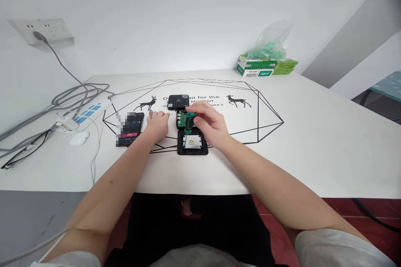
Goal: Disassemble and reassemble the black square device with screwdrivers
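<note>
A green and black screwdriver [189,123] is held in my right hand [211,123], its shaft pointing down over a black square tray-like part [179,149] with a silver plate inside. Just behind that part lies a green circuit board [181,119] in a dark casing, partly covered by my right hand. A black square cover [178,102] with small labels rests behind the board. My left hand [157,126] is low over the mat, between the phone and the board, fingers curled; whether its fingertips hold something is too small to tell.
A phone [132,128] lies left of my left hand. Farther left are a power strip [90,113], tangled grey cables, a white mouse-shaped item [79,138] and glasses [26,150]. Green and white boxes [257,66] with a plastic bag stand at the back right.
</note>
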The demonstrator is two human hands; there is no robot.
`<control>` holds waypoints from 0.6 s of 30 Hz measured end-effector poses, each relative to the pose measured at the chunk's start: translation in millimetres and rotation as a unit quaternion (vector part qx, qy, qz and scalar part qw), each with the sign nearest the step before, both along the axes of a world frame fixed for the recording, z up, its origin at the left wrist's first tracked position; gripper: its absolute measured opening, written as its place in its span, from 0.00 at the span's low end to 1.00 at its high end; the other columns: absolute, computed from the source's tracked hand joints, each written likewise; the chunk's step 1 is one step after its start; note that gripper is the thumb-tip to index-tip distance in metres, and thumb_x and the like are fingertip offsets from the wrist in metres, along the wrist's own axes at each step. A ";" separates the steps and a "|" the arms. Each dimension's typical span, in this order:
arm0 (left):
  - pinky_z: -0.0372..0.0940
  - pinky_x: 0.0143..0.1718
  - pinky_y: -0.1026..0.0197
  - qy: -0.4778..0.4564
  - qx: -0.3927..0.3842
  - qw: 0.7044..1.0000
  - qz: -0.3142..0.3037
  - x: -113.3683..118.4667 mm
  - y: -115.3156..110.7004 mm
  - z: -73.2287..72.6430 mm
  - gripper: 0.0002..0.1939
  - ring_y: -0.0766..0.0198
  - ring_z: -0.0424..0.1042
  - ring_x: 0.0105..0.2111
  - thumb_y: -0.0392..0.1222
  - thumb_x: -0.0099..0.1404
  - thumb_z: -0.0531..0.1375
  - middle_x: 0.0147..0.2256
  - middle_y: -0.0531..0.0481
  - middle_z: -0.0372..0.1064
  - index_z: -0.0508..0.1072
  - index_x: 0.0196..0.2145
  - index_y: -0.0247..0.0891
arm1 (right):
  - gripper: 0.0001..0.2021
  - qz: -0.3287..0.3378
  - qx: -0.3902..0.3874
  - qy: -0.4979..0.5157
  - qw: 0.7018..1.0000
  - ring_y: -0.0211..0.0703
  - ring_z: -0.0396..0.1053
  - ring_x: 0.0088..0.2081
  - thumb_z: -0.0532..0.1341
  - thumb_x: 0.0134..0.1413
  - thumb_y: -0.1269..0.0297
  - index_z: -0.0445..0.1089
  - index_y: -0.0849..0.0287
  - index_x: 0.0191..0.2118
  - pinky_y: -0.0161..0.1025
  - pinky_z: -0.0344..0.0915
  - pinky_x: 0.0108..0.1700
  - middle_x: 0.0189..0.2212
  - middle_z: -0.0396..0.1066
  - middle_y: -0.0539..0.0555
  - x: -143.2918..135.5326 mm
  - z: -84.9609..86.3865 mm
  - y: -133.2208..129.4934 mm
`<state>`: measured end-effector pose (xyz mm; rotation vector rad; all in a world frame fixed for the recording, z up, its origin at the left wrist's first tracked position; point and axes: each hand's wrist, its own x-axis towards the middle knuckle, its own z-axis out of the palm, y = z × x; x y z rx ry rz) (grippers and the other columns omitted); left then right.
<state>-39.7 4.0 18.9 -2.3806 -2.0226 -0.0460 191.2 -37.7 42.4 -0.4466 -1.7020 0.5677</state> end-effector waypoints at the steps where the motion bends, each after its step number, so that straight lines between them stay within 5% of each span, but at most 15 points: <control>1: 0.64 0.65 0.36 0.004 -0.002 1.000 -0.003 0.2 -0.3 -0.1 0.28 0.36 0.62 0.69 0.32 0.78 0.52 0.68 0.35 0.68 0.73 0.70 0.43 | 0.14 -0.002 0.003 0.002 1.000 0.48 0.72 0.43 0.61 0.70 0.64 0.81 0.45 0.54 0.53 0.75 0.48 0.44 0.76 0.55 -0.9 -0.4 0.1; 9: 0.65 0.63 0.36 -0.014 0.023 1.000 -0.002 -2.5 4.5 -3.0 0.26 0.35 0.66 0.65 0.33 0.78 0.50 0.63 0.31 0.71 0.73 0.68 0.37 | 0.12 -0.020 -0.020 0.031 0.999 0.42 0.68 0.36 0.75 0.62 0.60 0.77 0.47 0.49 0.46 0.70 0.43 0.36 0.67 0.47 -5.4 -3.8 2.0; 13: 0.63 0.64 0.37 -0.019 0.019 0.998 -0.051 -7.4 10.0 -6.5 0.30 0.36 0.70 0.61 0.31 0.75 0.52 0.61 0.28 0.71 0.68 0.72 0.32 | 0.18 0.005 -0.037 0.061 0.997 0.42 0.76 0.42 0.79 0.57 0.58 0.73 0.47 0.47 0.46 0.75 0.45 0.45 0.76 0.50 -7.9 -6.3 0.3; 18: 0.65 0.61 0.38 -0.016 0.022 0.997 -0.074 -13.9 15.2 -11.5 0.22 0.37 0.71 0.56 0.31 0.73 0.53 0.56 0.31 0.72 0.78 0.59 0.38 | 0.20 0.049 -0.114 0.057 0.991 0.45 0.85 0.47 0.77 0.61 0.55 0.71 0.47 0.53 0.48 0.82 0.49 0.55 0.81 0.54 -11.4 -7.3 -8.7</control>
